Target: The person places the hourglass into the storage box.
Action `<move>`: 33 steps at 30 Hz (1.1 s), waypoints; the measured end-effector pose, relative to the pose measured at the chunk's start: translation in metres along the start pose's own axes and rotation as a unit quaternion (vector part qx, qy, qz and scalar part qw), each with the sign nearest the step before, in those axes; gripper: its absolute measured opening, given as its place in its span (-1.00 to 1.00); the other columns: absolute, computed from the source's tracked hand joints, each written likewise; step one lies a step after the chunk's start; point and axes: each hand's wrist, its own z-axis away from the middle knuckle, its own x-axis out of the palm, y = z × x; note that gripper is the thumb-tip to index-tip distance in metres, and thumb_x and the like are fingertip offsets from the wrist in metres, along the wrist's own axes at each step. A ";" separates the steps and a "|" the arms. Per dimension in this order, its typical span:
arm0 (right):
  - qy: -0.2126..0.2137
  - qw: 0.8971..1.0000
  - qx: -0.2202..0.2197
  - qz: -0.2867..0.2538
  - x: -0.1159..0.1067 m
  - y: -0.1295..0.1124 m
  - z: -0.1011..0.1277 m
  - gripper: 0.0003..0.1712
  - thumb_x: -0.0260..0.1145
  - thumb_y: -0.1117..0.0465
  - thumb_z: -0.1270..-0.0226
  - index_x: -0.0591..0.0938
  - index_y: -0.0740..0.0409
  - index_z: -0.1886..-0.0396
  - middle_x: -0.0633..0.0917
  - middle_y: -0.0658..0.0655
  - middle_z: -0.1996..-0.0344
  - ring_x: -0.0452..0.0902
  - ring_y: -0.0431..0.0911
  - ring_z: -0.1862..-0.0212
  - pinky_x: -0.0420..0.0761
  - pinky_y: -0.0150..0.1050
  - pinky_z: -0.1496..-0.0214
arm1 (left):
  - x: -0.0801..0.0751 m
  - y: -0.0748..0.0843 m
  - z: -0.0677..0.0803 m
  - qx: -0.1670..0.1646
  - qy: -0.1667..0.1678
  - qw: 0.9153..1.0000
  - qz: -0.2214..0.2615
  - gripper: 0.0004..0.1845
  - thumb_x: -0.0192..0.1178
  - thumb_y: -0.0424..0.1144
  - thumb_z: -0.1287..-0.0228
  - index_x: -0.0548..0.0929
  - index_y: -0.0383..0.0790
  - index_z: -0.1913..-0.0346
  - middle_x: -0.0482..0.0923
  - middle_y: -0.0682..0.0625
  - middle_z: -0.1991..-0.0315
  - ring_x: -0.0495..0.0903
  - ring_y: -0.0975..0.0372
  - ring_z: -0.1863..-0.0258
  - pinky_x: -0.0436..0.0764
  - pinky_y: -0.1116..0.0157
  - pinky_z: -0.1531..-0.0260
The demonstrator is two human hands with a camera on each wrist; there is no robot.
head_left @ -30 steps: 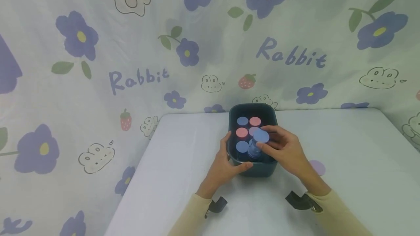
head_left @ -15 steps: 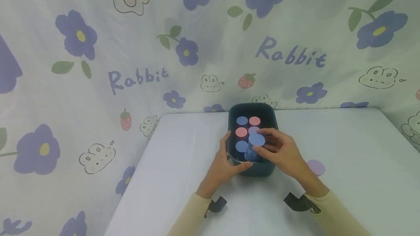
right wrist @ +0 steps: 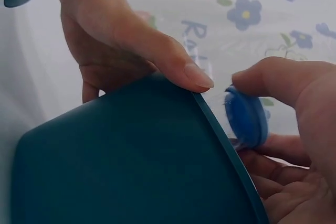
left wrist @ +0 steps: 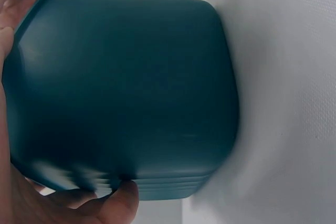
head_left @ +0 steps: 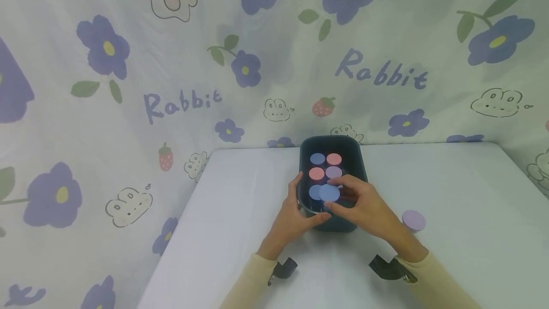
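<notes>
Right hand (head_left: pixel 364 206) pinching a blue-lidded jar (head_left: pixel 329 193) by the rim of its lid, thumb on the near side and fingertips (right wrist: pixel 265 74) on the far side, clear in the right wrist view. Jar hanging just inside the near right corner of the dark teal bin (head_left: pixel 354 156), lid about level with the bin's rim, directly beside another blue lid (head_left: pixel 315 192) on its left. Whether the jar's base touches the bin floor: hidden by the hand and wall.

Left hand (head_left: pixel 291 216) curled round the near left corner of the bin, thumb hooked over the near rim, fingers along the left wall, steadying it on the white table (head_left: pixel 450 190).

Further back in the bin, two rows of standing jars: pink lid (head_left: pixel 316 173) and lilac lid (head_left: pixel 333 172), then blue lid (head_left: pixel 318 159) and pink lid (head_left: pixel 333 159) at the far end. One lilac-lidded jar (head_left: pixel 413 220) alone on the table, right of the bin, near the right wrist.

Judged from looks: small, light, rigid plastic jar, smooth-sided and probably a bit slippery; flat lid edge the easiest place to grip in such tight packing, since neighbours and bin wall leave little room for fingers lower down. Risk of the lid loosening if only screwed on lightly, so best kept upright.
</notes>
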 end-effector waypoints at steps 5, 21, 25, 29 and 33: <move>-0.013 0.999 -0.001 0.035 0.001 -0.001 0.000 -0.44 0.59 0.09 -0.22 0.64 0.06 -0.19 0.70 0.10 -0.09 0.71 0.00 -0.10 0.72 -0.05 -0.22 | 0.001 0.000 -0.001 0.003 -0.002 1.000 -0.002 0.25 0.40 0.46 -0.03 -0.13 0.24 -0.65 0.18 0.12 -0.63 0.31 0.12 -0.57 0.39 -0.18 -0.48; -0.089 0.991 0.006 0.098 -0.012 -0.001 -0.014 -0.42 0.60 0.06 -0.20 0.67 0.15 -0.18 0.74 0.11 0.00 0.68 -0.13 0.08 0.79 -0.10 -0.11 | -0.001 0.000 0.001 0.008 0.000 1.000 0.003 0.23 0.41 0.43 -0.05 -0.12 0.25 -0.65 0.20 0.11 -0.62 0.32 0.13 -0.57 0.38 -0.17 -0.49; -0.111 0.988 0.009 0.103 -0.014 0.000 -0.020 -0.45 0.60 0.08 -0.20 0.68 0.18 -0.15 0.75 0.09 0.05 0.68 -0.15 0.11 0.80 -0.18 -0.05 | -0.001 0.000 0.002 0.003 0.001 1.000 0.006 0.22 0.42 0.42 -0.06 -0.13 0.28 -0.64 0.19 0.11 -0.63 0.31 0.13 -0.57 0.38 -0.18 -0.49; -0.139 0.984 0.016 0.109 -0.016 0.001 -0.027 -0.51 0.59 0.13 -0.19 0.70 0.19 -0.09 0.76 0.04 0.15 0.64 -0.17 0.18 0.79 -0.29 0.04 | 0.000 0.000 0.002 -0.006 0.002 1.000 0.009 0.22 0.43 0.41 -0.05 -0.13 0.31 -0.63 0.19 0.12 -0.62 0.32 0.12 -0.56 0.38 -0.19 -0.48; -0.164 0.980 0.016 0.111 -0.017 0.002 -0.034 -0.53 0.59 0.18 -0.18 0.70 0.24 -0.05 0.78 0.04 0.21 0.65 -0.18 0.25 0.79 -0.31 0.10 | 0.000 0.002 0.003 -0.013 0.001 1.000 0.007 0.23 0.44 0.41 -0.04 -0.12 0.30 -0.64 0.19 0.12 -0.62 0.33 0.11 -0.55 0.39 -0.21 -0.47</move>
